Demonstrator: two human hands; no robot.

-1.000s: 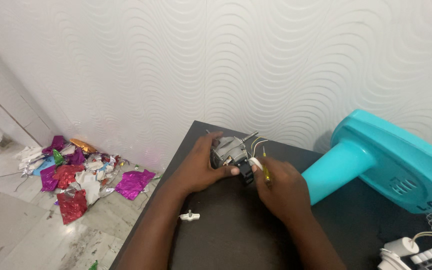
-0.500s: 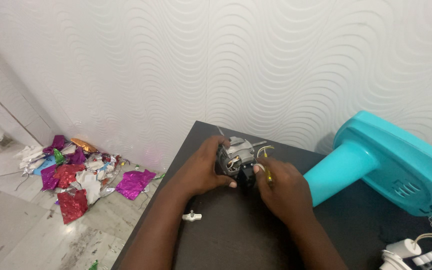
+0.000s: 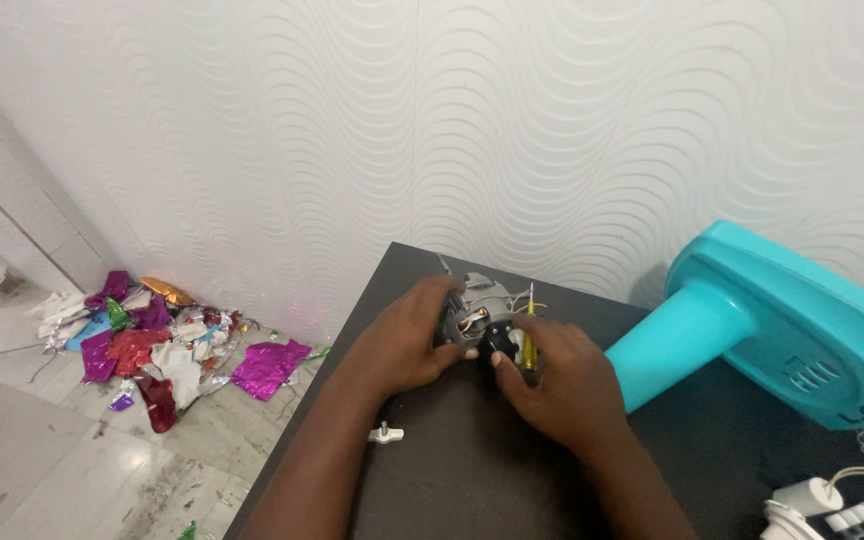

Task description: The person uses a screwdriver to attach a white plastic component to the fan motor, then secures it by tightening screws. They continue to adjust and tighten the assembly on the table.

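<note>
At the centre of the frame the left hand (image 3: 407,345) is wrapped around a small grey motor (image 3: 474,312) resting on the dark surface (image 3: 452,470). The right hand (image 3: 562,385), just right of it, grips a yellow-handled screwdriver (image 3: 529,340). The tool stands roughly upright, its tip seemingly at the motor's black end, though fingers hide the contact.

Home room, likely living space. White wave-textured wallpaper (image 3: 552,120), pale marble-look floor (image 3: 42,470), heap of crumpled shiny foil wrappers (image 3: 162,345) by wall. Dark bench (image 3: 472,470) serves as makeshift repair spot: turquoise fan base (image 3: 782,320), small motor (image 3: 477,310).
</note>
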